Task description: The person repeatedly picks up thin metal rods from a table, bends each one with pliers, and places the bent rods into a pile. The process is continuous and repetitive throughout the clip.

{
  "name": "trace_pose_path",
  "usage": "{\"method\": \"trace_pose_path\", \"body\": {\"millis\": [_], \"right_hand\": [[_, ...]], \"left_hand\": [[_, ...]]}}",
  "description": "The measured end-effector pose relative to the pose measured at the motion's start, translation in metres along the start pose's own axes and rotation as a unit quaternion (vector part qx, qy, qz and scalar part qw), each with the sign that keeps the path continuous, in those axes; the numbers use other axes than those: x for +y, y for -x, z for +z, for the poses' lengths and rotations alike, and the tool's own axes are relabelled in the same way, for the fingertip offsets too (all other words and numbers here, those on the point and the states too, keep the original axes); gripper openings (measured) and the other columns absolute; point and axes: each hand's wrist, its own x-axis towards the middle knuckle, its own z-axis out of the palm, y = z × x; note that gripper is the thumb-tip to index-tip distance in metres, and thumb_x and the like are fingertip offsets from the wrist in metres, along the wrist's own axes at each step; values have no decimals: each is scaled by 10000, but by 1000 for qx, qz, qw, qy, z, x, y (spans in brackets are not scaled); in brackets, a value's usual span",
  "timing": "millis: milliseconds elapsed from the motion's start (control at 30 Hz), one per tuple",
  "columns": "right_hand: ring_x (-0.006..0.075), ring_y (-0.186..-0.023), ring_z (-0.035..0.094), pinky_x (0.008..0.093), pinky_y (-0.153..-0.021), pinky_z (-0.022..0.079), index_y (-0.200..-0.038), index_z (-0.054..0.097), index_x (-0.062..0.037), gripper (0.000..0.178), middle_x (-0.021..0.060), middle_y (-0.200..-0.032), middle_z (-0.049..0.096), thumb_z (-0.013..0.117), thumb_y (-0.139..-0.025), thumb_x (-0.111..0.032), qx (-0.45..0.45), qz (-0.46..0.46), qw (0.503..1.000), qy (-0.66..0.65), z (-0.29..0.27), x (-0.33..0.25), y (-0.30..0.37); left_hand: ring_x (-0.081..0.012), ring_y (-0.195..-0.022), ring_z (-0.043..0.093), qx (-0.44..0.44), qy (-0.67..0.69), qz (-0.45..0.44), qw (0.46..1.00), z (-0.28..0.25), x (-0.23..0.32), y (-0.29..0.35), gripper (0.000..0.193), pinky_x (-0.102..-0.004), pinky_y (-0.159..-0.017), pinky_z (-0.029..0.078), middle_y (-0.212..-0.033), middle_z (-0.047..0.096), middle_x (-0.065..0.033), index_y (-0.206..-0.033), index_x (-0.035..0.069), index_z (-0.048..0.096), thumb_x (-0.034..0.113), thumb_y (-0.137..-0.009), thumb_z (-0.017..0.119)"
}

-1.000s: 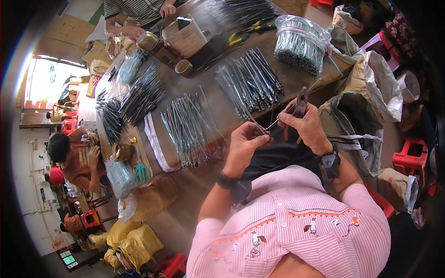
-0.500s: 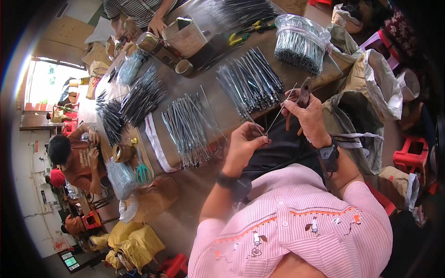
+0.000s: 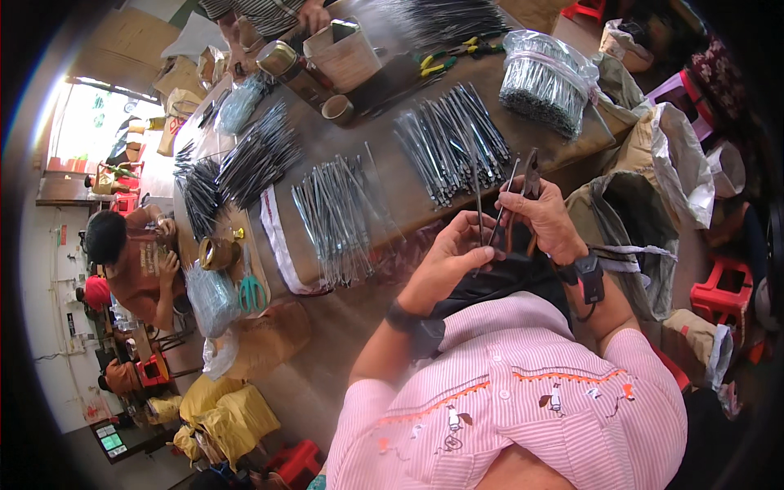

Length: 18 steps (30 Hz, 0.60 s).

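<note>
My left hand (image 3: 453, 253) is closed, its thumb and fingers pinching a long thin metal strip (image 3: 478, 192) that points up toward the table. Just to the right, my right hand (image 3: 543, 220) grips a pair of pliers (image 3: 532, 170), jaws upward. Between its thumb and finger it also pinches a thin metal rod (image 3: 508, 186), whose lower end reaches the left fingertips. Both hands are above my dark-clothed lap at the table's near edge. Beyond them lies a pile of metal strips (image 3: 449, 147), with a second pile (image 3: 335, 216) to its left.
A plastic-wrapped bundle of strips (image 3: 545, 86) stands at the table's right. Farther back are yellow-handled pliers (image 3: 437, 65), a box (image 3: 347, 57) and a roll of tape (image 3: 336, 109). Teal scissors (image 3: 251, 292) lie left. Open sacks (image 3: 629, 237) stand right. Two other people work nearby.
My hands have moved closer together, and the left has risen slightly. The strip and rod, slanted before, now point more steeply upward. The pliers remain in my right hand.
</note>
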Motion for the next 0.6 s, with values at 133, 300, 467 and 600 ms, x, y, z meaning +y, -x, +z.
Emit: {"method": "trace_pose_path", "body": {"millis": [133, 300, 467, 600], "right_hand": [[120, -668, 632, 241, -603, 510, -970, 621, 5, 181, 82, -833, 670, 700, -837, -89, 10, -27, 998, 60, 5, 1, 4], [88, -672, 615, 225, -623, 488, -965, 626, 3, 161, 58, -805, 669, 682, -841, -84, 3, -68, 982, 177, 11, 2, 6], [121, -705, 626, 239, -645, 505, -939, 640, 23, 160, 73, -834, 664, 653, -881, -125, 32, -2, 994, 100, 10, 16, -2], [304, -951, 642, 336, -792, 538, -916, 621, 75, 379, 234, -1036, 648, 484, -948, -278, 112, 142, 956, -230, -6, 19, -10]], "left_hand": [[-159, -743, 640, 1, 97, -54, 994, -6, -3, -3, 178, -273, -618, 487, -927, 619, -35, -1051, 69, 562, 179, -918, 605], [-98, -700, 583, 49, 122, -67, 989, -15, -25, -12, 68, -189, -566, 424, -792, 570, 9, -923, 83, 570, 131, -905, 614], [-70, -510, 504, 98, 163, -48, 981, -23, -37, -18, 129, -174, -416, 321, -758, 596, -4, -943, 71, 571, 84, -861, 670], [-53, -485, 464, 116, 139, -16, 983, -32, -27, -12, 177, -175, -413, 310, -764, 606, -22, -1021, 11, 607, 74, -865, 663]]}}
